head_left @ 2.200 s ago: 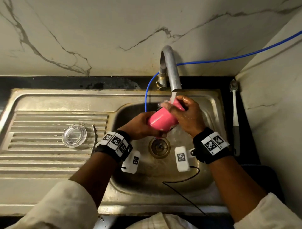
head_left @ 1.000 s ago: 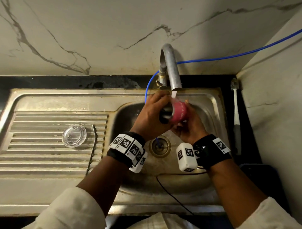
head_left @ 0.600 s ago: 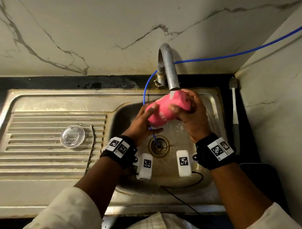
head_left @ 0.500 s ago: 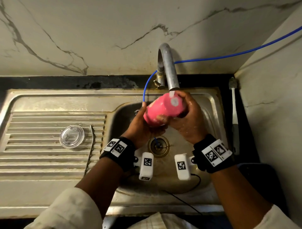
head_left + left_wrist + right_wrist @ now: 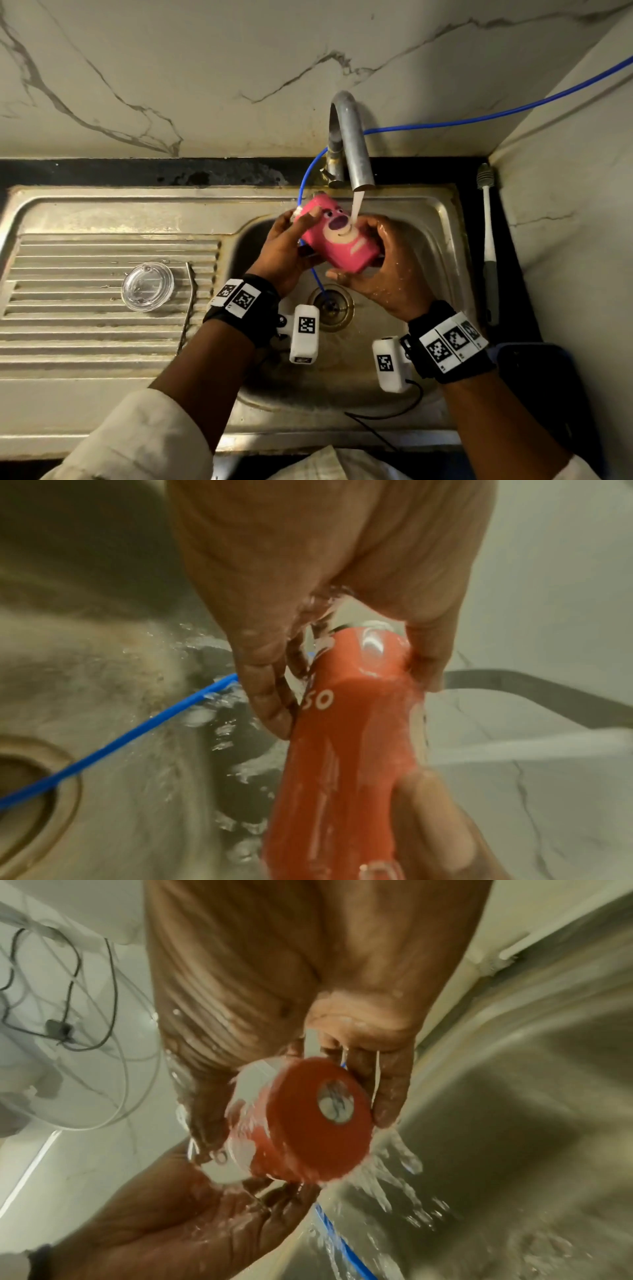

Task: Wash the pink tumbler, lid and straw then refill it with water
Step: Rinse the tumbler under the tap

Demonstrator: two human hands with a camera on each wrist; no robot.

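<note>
I have the pink tumbler lying on its side over the sink, held between both hands right under the tap. Half a second ago its flat base faced my head camera and the water struck there; now the cup has turned so the printed bear face looks up, and the stream lands on the bear's muzzle. It has also shifted left, its far end now lying past the blue hose.

My left hand curls round the end of the tumbler away from me, thumb across the pink wall, fingers underneath. Earlier that hand sat lower, below the cup. My right hand cups the near end, fingers wrapped under the base and thumb on the side; in the right wrist view the round base shows with its small sticker, water sheeting off it into the basin.

The clear lid lies flat on the ribbed draining board, well apart from the hands, and the thin metal straw lies just beside it to the right. Neither has moved. A brush lies along the right-hand edge of the counter.
</note>
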